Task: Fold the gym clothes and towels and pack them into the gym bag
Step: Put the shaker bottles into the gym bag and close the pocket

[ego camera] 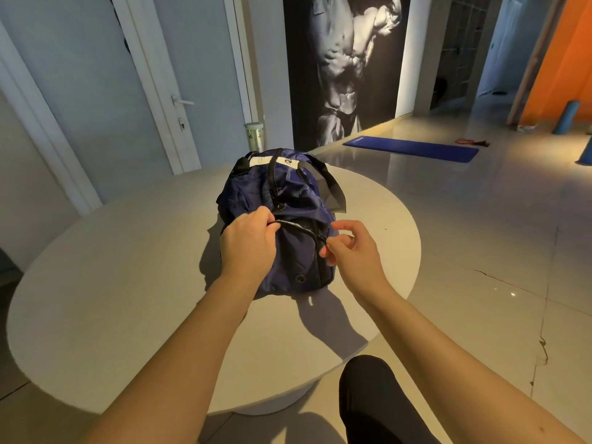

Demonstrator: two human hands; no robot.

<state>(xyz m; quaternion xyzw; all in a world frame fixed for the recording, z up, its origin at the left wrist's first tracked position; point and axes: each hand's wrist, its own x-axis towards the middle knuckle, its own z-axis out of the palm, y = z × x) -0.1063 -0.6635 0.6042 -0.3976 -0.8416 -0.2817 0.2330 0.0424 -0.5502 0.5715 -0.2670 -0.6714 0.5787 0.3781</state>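
Note:
A navy blue gym bag [288, 193] with black handles and a white label lies on the round grey table [128, 283], its near end facing me. My left hand [248, 241] grips the bag's fabric at the left end of a curved black zipper [298, 227] on the end pocket. My right hand [349, 248] pinches the zipper pull at the right end of that zipper. The long top zipper looks closed. No clothes or towels are visible outside the bag.
A pale green bottle [254, 136] stands beyond the table's far edge. A blue exercise mat [413, 149] lies on the glossy floor at the right, with blue foam rollers [567, 116] near the orange wall. A white door is at the back left. My black-clad knee [378, 402] is below the table.

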